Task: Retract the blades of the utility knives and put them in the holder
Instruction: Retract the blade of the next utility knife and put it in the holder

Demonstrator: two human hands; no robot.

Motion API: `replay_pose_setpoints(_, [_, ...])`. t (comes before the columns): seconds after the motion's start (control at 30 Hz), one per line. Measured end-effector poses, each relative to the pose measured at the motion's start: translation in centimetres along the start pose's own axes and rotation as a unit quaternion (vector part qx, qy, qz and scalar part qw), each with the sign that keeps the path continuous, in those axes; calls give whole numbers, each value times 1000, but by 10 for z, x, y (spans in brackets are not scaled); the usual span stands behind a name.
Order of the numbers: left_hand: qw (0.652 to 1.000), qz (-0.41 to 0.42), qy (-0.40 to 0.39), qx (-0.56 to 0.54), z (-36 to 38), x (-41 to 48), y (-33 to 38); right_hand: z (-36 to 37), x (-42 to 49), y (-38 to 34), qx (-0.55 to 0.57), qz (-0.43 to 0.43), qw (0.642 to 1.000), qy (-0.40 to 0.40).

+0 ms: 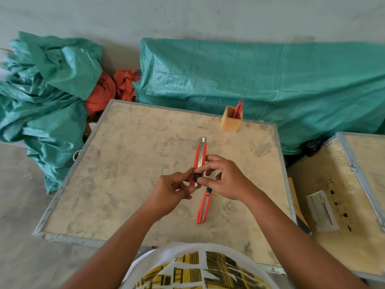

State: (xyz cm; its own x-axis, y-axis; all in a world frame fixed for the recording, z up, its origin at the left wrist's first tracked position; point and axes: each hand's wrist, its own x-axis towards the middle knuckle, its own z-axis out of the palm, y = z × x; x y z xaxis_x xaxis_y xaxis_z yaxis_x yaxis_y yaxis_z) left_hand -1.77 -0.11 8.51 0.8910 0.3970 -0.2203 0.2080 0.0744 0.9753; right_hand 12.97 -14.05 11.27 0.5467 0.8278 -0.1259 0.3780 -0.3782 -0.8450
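An orange utility knife [199, 157] is held over the middle of the wooden table [129, 163], its short metal blade tip sticking out at the far end. My left hand [173, 190] grips its near end. My right hand [220, 176] pinches the black slider knob on its body. A second orange utility knife [204, 207] lies flat on the table just below my hands. The square wooden holder [231, 119] stands at the far edge of the table with two orange knives upright inside it.
Green tarp bundles [250, 69] lie behind and left of the table, with orange cloth [108, 88] between them. A second wooden crate [343, 195] with a white label sits to the right.
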Motion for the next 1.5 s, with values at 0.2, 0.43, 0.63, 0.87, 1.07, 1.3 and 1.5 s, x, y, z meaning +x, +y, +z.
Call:
replay_pose_setpoints(0.2, [999, 19, 8, 38, -9, 2, 8, 5, 1, -6, 6, -29, 999, 37])
replay_pose_setpoints(0.43, [998, 35, -18, 52, -8, 8, 13, 9, -2, -6, 8, -17, 995, 101])
replay_pose_setpoints(0.63, [997, 51, -37, 55, 2, 15, 16, -2, -11, 2, 46, -28, 991, 122])
replay_pose_setpoints(0.87, [994, 63, -43, 72, 20, 31, 20, -11, -11, 11, 64, 4, 983, 174])
replay_pose_setpoints(1.07, [991, 69, -51, 98, 37, 62, 25, -42, 2, 32, 106, 33, 976, 187])
replay_pose_setpoints(1.3, [980, 75, -84, 163, 63, 123, 48, -91, 33, 55, 127, 54, 968, 209])
replay_pose_setpoints(1.5, [978, 45, -92, 182, 81, 205, 57, -137, 82, 82, 152, 78, 954, 244])
